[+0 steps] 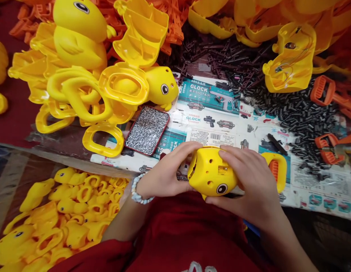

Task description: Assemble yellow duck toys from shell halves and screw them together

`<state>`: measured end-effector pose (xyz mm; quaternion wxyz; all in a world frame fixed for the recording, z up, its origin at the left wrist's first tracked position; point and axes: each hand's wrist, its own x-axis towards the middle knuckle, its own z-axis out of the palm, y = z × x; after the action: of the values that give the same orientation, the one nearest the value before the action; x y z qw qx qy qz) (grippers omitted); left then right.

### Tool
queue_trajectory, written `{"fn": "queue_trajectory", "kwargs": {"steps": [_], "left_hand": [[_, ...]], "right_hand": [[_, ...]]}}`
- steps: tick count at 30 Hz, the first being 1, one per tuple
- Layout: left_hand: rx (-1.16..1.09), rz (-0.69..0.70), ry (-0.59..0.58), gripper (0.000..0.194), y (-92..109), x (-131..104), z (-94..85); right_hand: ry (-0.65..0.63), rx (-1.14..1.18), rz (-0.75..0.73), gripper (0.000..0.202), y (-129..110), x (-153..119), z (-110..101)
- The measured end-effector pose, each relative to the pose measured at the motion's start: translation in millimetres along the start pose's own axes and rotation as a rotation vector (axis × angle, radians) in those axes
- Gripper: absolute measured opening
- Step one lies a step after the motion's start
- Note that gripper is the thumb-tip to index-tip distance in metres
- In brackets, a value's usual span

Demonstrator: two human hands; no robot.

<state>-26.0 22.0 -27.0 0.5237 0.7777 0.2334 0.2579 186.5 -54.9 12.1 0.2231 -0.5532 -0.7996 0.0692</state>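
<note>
A yellow plastic toy duck body [213,172] with a printed eye and several small holes is held between my two hands above the table's front edge. My left hand [171,172], with a beaded bracelet at the wrist, grips its left side. Around its right side curl the fingers of my right hand [251,181], thumb beneath the eye. Just past my right hand lies a yellow ring-shaped part [281,173] with an orange piece inside. A shallow tray of small silver screws [148,130] sits beyond my left hand.
Yellow duck shells [79,45] and oval rings [103,139] are piled at the left. Black pins [308,117] and orange parts [322,90] spread over the right. An open half shell with wires [291,56] stands behind them. Below the table, finished-looking ducks [70,207] fill the left side.
</note>
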Motion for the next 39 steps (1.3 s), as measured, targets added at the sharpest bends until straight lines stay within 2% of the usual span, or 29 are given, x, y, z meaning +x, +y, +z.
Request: {"fn": "queue_trajectory", "kwargs": {"steps": [4,7,12,16,18,23,27,29,32,34,37,39], "left_hand": [[0.05,0.017,-0.071,0.065,1,3,-4.2],[0.065,0.001,-0.056,0.06,0,3,-3.9],[0.036,0.009,-0.023,0.064,-1,1,0.2],[-0.151,-0.07,0.048,0.071,1,-3,7.0],[-0.176,-0.088,0.058,0.073,1,-4,9.3],[-0.116,-0.077,0.037,0.075,-1,-6,4.7],[-0.068,-0.1,-0.084,0.085,6,-3,0.4],[-0.055,-0.176,-0.045,0.086,12,-1,3.4],[-0.049,-0.267,0.097,0.076,19,0,10.0],[-0.045,-0.152,0.122,0.076,22,-1,11.3],[-0.029,0.1,0.129,0.075,25,-4,9.9],[-0.046,0.116,0.127,0.076,26,-6,11.3]], "right_hand": [[0.029,0.034,0.011,0.061,1,-3,-1],[0.014,0.005,-0.013,0.061,0,-3,0],[-0.015,-0.028,-0.013,0.057,-1,-1,-1],[-0.015,-0.052,-0.01,0.057,-2,-1,0],[-0.011,-0.067,-0.002,0.058,-2,0,0],[-0.034,-0.084,0.016,0.061,-2,-1,0],[-0.01,-0.102,0.004,0.06,-5,-1,4],[0.016,-0.119,0.014,0.058,-5,-1,5],[0.032,-0.024,0.047,0.061,-2,-1,-1],[0.103,0.062,0.105,0.062,1,-1,-8],[0.15,0.087,0.123,0.05,3,2,-16],[0.146,0.071,0.095,0.043,0,5,-14]]}}
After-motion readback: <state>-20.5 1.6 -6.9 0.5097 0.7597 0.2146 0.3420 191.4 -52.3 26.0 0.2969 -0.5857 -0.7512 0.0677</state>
